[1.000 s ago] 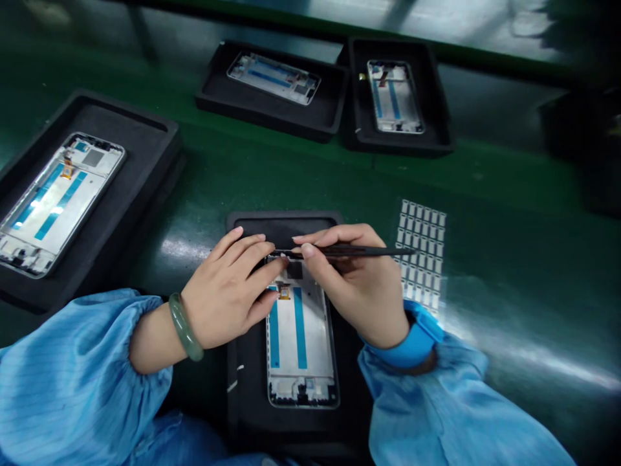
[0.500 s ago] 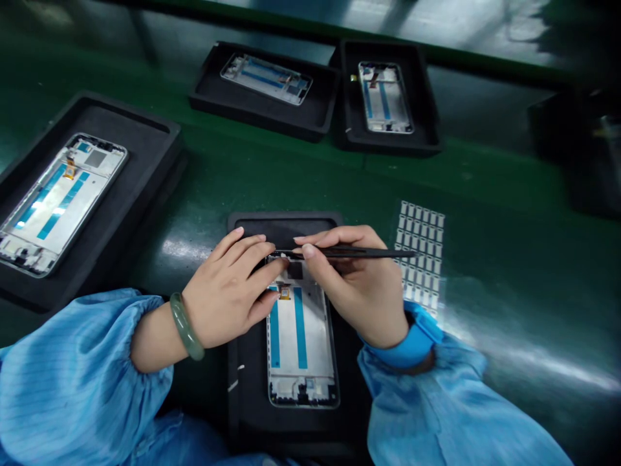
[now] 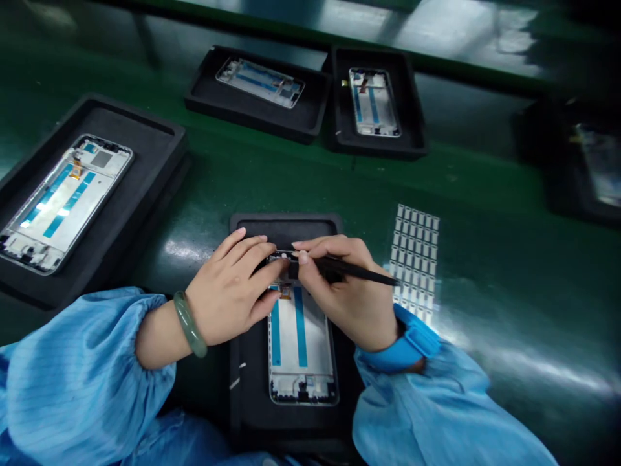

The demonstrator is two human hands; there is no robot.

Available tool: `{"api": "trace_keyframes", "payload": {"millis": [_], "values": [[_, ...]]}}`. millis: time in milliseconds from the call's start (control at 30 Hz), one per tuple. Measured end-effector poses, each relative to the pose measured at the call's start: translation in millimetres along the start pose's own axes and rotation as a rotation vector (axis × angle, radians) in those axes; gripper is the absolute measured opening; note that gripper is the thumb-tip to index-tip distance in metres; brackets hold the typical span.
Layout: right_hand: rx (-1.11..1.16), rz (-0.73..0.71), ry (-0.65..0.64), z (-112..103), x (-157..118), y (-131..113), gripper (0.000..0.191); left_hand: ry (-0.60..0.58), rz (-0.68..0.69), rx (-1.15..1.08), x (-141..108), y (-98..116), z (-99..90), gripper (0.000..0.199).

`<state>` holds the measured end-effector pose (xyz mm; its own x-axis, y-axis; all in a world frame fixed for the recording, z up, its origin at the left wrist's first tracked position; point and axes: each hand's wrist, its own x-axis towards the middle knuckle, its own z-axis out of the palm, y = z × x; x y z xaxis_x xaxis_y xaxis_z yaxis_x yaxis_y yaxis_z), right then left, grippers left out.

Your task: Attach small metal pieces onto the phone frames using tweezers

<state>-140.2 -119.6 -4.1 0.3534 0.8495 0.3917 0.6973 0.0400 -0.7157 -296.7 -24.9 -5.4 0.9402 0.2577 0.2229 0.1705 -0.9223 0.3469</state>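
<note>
Left hand [image 3: 233, 291] pins, right hand [image 3: 347, 294] brings black tweezers [image 3: 361, 272] to a phone frame [image 3: 301, 343]

A slip looks like the main risk: if the tweezer tips skid at the frame's upper end, they could score the white backing or catch the small gold tab [image 3: 286, 293]. Uneven pressure could also rock the frame in its tray. The left hand lies spread, its fingertips [image 3: 272, 257] pressing on that upper end without gripping. The right hand pinches the tweezers between thumb and fingers; those fingers hide the tips, so I cannot tell whether they hold anything. The frame lies flat in a black foam tray [image 3: 284, 224] on a green tabletop [image 3: 272, 184]. A sheet of small labels [image 3: 414, 259] sits to the right. Three more trays with frames lie farther off, the nearest at left [image 3: 92, 110].
</note>
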Motion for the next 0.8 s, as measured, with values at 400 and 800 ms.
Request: {"api": "trace_keyframes", "payload": {"millis": [400,800], "values": [[0.129,0.129,0.032,-2.3,-0.3,4.8,0.013,0.007,0.0,-0.003,0.2,0.1,0.2,0.035],[0.104,0.132,0.004,-2.9,-3.2,5.8,0.012,0.002,0.001,-0.007,-0.3,-0.4,0.1,0.036]]}}
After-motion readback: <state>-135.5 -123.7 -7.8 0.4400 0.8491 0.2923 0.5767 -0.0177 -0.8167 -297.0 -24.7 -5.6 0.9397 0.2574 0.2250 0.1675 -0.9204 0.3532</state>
